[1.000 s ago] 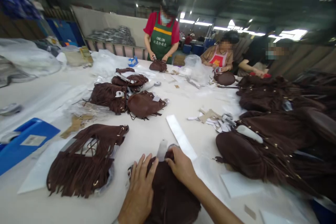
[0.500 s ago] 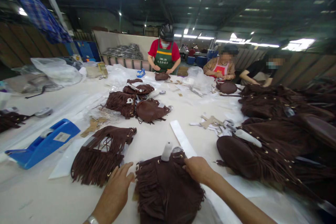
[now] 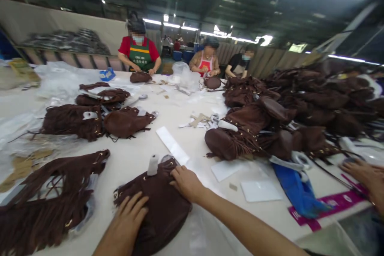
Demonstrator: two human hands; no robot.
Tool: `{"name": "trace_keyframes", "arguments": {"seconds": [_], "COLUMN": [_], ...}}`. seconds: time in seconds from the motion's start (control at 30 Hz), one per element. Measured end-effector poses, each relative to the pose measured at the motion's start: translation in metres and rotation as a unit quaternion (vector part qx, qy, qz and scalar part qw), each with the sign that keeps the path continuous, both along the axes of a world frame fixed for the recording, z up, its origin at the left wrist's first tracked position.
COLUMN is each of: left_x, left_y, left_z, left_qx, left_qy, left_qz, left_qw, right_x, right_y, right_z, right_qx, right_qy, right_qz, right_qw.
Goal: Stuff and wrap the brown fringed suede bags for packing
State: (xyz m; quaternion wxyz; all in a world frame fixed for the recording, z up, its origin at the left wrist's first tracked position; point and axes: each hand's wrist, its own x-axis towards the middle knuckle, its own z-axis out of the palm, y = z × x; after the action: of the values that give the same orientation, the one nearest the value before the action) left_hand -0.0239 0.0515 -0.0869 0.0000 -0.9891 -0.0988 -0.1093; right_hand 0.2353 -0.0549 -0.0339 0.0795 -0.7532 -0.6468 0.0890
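Note:
A dark brown drawstring bag (image 3: 163,204) lies on the table right in front of me, its smooth side up. A white wrapped piece (image 3: 153,165) stands up at its gathered, eyeleted top. My left hand (image 3: 129,216) rests flat on the bag's left side, fingers spread. At the upper right edge, the fingers of my right hand (image 3: 186,183) are bent and closed on the bag; the fingertips are partly hidden. To the left lies a brown fringed bag (image 3: 57,200) with a see-through wrapping under it.
Several brown bags (image 3: 99,122) lie ahead left, and a large pile of bags (image 3: 255,120) fills the right. A blue tape dispenser (image 3: 295,186) stands near a purple strip (image 3: 339,204). Another person's hand (image 3: 360,176) is at far right. Co-workers (image 3: 139,54) work across the table.
My view has swung right, bringing in the bag pile, blue dispenser and another person's hand. My left hand has moved from beside the bag onto it. The bag's left fringe no longer shows.

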Motion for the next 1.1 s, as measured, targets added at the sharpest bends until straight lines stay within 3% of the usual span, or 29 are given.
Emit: {"name": "trace_keyframes", "arguments": {"seconds": [0.07, 0.17, 0.27, 0.33, 0.4, 0.5, 0.6, 0.7, 0.83, 0.97, 1.1], "left_x": [-0.044, -0.077, -0.048, -0.015, 0.011, 0.017, 0.001, -0.003, 0.002, 0.000, -0.006], "left_y": [0.017, 0.007, -0.041, -0.073, -0.089, -0.078, -0.051, -0.036, -0.032, -0.036, -0.055], "left_z": [-0.006, 0.019, 0.051, 0.060, 0.056, 0.032, 0.006, -0.006, -0.009, -0.011, 0.000], "left_qx": [0.031, 0.029, -0.002, -0.010, 0.018, 0.010, -0.043, -0.060, -0.056, -0.043, 0.011], "left_qy": [0.012, -0.047, -0.136, -0.131, -0.093, -0.080, -0.064, -0.049, -0.045, -0.053, -0.109], "left_qz": [0.069, 0.145, 0.174, 0.069, 0.035, 0.100, 0.115, 0.121, 0.144, 0.169, 0.174], "left_qw": [0.997, 0.988, 0.975, 0.989, 0.995, 0.992, 0.990, 0.990, 0.987, 0.983, 0.979], "right_x": [-0.003, -0.014, -0.027, -0.028, -0.019, 0.007, 0.031, 0.034, 0.012, -0.004, -0.001], "right_y": [-0.003, -0.001, 0.008, 0.005, -0.014, -0.080, -0.161, -0.208, -0.202, -0.175, -0.173], "right_z": [-0.010, -0.022, -0.022, -0.016, -0.007, -0.005, -0.028, -0.057, -0.071, -0.063, -0.052], "right_qx": [0.022, 0.048, 0.067, 0.081, 0.100, 0.130, 0.120, 0.078, 0.055, 0.046, 0.058], "right_qy": [0.017, 0.046, 0.065, 0.073, 0.078, 0.066, 0.001, -0.045, -0.071, -0.067, -0.034], "right_qz": [-0.030, -0.064, -0.084, -0.085, -0.083, -0.116, -0.208, -0.240, -0.247, -0.243, -0.215], "right_qw": [0.999, 0.996, 0.992, 0.990, 0.988, 0.983, 0.971, 0.967, 0.965, 0.967, 0.974]}}
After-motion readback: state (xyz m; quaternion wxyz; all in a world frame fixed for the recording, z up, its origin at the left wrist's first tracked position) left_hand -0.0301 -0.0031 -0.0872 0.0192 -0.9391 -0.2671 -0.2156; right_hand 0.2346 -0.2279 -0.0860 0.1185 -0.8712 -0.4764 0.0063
